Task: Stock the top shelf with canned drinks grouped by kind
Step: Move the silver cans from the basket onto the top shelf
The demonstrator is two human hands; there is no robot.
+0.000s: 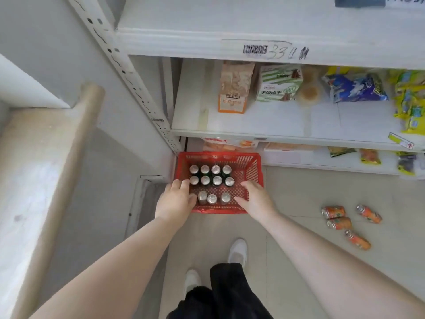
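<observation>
Pale floor tiles [299, 192] at the foot of white shelving, and we're bent over the red basket [253, 166] parked against the bottom shelf. Silver-topped cans [211, 180] stand upright inside: eight packed toward the far-left corner, three along the near edge. Our left hand [177, 199] is at the near-left corner, fingers loose and spread, holding nothing, thumb just beside the end can. Our right hand [255, 199] spreads open over the near-right corner. Left is nearer; the cans' long axes point up at us, so a top-down grab, we'd say. Four orange cans [339, 223] lie on the floor to the right. The top shelf [207, 17] waits well above.
</observation>
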